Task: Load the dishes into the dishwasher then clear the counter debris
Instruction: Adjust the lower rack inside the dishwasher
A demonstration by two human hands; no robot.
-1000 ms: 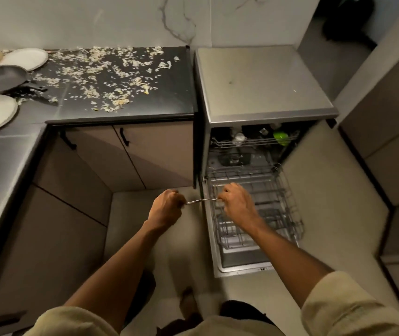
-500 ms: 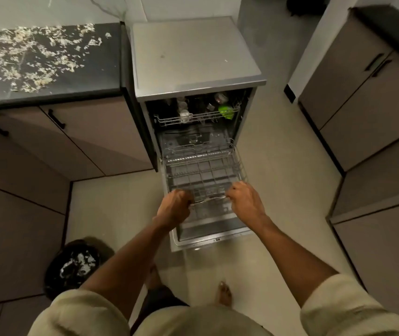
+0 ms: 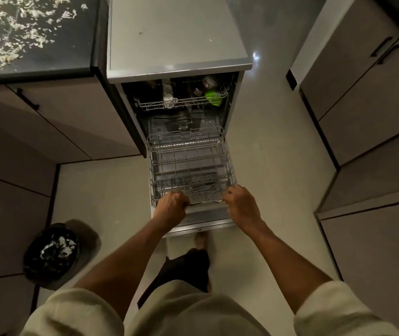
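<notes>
The dishwasher [image 3: 179, 52] stands open with its door down. Its lower wire rack [image 3: 188, 166] is drawn out over the door and holds no dishes. My left hand [image 3: 171, 208] grips the rack's front rail at the left, and my right hand [image 3: 240, 204] grips it at the right. The upper rack [image 3: 181, 104] sits inside with a few cups and a green item [image 3: 213, 97]. Pale debris [image 3: 11, 32] lies scattered over the dark counter at the top left. No plates or pans are in view.
A black bin [image 3: 51, 253] with white scraps stands on the floor at the left. Cabinets [image 3: 375, 117] line the right side, and more run under the counter. My foot [image 3: 200, 240] is just before the door's edge. Pale floor lies on both sides.
The lower rack has slid out over the door with both hands on its front rail. The view has tilted down, so the counter dishes left the frame.
</notes>
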